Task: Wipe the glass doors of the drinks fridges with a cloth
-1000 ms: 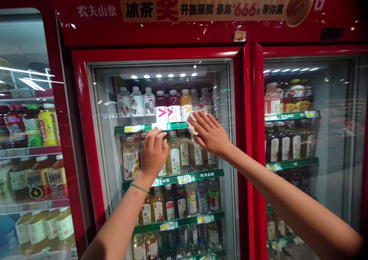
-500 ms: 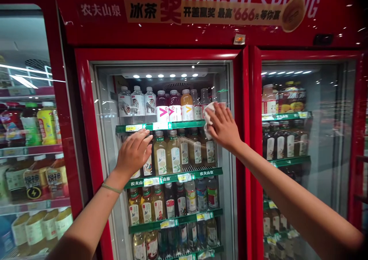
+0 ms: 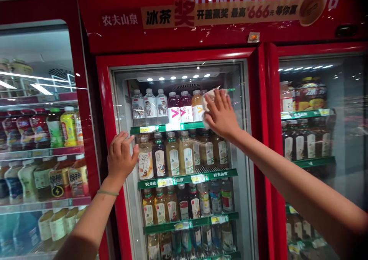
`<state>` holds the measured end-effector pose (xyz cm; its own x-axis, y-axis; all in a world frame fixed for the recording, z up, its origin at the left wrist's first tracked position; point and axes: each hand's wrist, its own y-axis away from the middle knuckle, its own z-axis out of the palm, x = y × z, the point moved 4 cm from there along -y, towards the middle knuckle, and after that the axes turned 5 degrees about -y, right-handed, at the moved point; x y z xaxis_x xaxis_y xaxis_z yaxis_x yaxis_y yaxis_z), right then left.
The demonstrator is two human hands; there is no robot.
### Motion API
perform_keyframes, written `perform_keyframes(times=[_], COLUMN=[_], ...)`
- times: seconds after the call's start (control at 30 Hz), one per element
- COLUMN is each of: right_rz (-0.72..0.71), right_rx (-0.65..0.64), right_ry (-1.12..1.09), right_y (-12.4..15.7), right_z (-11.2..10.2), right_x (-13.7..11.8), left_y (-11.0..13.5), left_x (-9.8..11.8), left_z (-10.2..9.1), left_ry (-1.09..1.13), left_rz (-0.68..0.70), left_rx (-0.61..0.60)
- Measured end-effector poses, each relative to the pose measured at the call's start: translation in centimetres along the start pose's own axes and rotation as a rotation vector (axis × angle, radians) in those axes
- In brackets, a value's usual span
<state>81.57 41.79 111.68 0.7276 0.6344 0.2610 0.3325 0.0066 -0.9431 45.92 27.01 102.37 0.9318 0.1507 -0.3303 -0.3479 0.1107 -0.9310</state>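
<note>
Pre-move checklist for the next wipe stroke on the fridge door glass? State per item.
1. Cloth under palm: white cloth is pressed to the glass door by the right hand. ok.
2. Bracing: left hand lies flat, fingers spread, at the glass's left edge by the red door frame. ok.
3. Door shut: frame sits flush with the neighbouring door; no gap visible. ok.
4. Stroke path: nothing stands in front of the glass; the bottles are behind it. ok.
5. Dirt left on glass: reflections hide smears. cannot tell.
6. Cloth condition, wet or dry: mostly hidden by the hand. cannot tell.
</note>
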Motion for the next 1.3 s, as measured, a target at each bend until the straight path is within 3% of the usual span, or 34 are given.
perform_keyframes(times=[0.1, 0.2, 0.33, 0.43, 0.57, 0.7, 0.8, 0.87, 0.93, 1.03, 1.13, 1.23, 1.3], right_rz=[-0.183, -0.323, -0.199, -0.116, -0.118, -0.069, 0.072, 0.118, 0.062, -0.108, -0.112, 0.09, 0.205], right_rx=[-0.159, -0.277, -0.16, -0.053, -0.08, -0.061, 0.115, 0.193, 0.146, -0.055, -0.121, 0.017, 0.123], right_ry=[-0.044, -0.079, -0.087, -0.094, -0.098, -0.109, -0.101, -0.082, -0.047, 0.013, 0.051, 0.075, 0.084], right_y=[-0.5, 0.6, -0.4, -2.5, -2.8, -2.2, -4.0, -5.3, -5.7, -3.8, -1.7, -2.7, -4.6], right_z=[1.0, 0.7, -0.2, 0.3, 1.8, 1.7, 1.5, 2.1, 3.0, 4.0, 3.3, 2.4, 2.6], right_x=[-4.1, -4.8, -2.5, -4.3, -8.7, -7.5, -5.9, -7.2, -9.8, -12.4, -10.3, -7.0, -7.1], left_y=[-0.1, -0.1, 0.0, 0.0, 0.0, 0.2, 0.2, 0.1, 0.1, 0.1, 0.0, 0.1, 0.1], left_x=[0.2, 0.3, 0.4, 0.6, 0.6, 0.7, 1.0, 1.0, 1.0, 0.9, 0.9, 1.0, 1.0], left_z=[0.0, 0.1, 0.2, 0.1, 0.2, 0.4, 0.4, 0.3, 0.3, 0.2, 0.2, 0.2, 0.2], left_ry=[0.015, 0.022, 0.025, 0.02, 0.046, 0.088, 0.075, 0.075, 0.094, 0.129, 0.142, 0.135, 0.156], left_rz=[-0.003, -0.01, -0.01, -0.001, -0.014, -0.047, -0.039, -0.038, -0.04, -0.033, -0.03, -0.022, -0.025], left_rx=[-0.007, -0.006, -0.009, -0.004, 0.005, -0.02, -0.022, -0.015, -0.012, -0.012, -0.018, -0.028, -0.028])
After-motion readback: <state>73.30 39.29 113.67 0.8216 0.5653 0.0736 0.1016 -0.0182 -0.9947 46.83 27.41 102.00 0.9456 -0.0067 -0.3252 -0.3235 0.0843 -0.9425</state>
